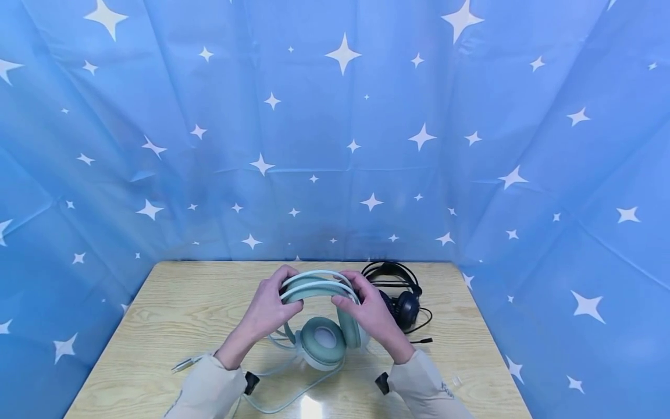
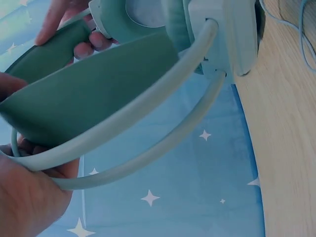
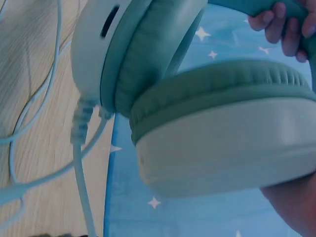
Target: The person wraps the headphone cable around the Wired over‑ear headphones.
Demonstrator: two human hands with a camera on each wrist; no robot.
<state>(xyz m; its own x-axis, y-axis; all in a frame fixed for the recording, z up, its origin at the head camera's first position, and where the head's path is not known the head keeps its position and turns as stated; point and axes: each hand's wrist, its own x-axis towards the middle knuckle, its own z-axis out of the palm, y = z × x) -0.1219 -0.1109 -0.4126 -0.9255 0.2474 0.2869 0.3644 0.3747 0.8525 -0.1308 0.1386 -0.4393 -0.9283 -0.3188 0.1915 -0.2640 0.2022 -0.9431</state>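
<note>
A pale green headset (image 1: 323,343) with white-and-green cushioned ear cups is held by its double-hoop headband, its ear cups hanging near the table. My left hand (image 1: 269,305) grips the left side of the headband, thumb below and fingers over the top. On the other side, my right hand (image 1: 370,308) pinches the band in the same manner. The left wrist view shows the soft green band pad (image 2: 98,91) under two thin hoops. In the right wrist view the white ear cup (image 3: 227,143) hides most of the right hand.
A black headset (image 1: 405,308) with its cable lies behind my right hand on the wooden table (image 1: 183,302). The pale cable (image 1: 285,407) loops near the front, its plug (image 1: 183,365) at left. A blue star-patterned curtain (image 1: 314,128) surrounds the table's back and sides.
</note>
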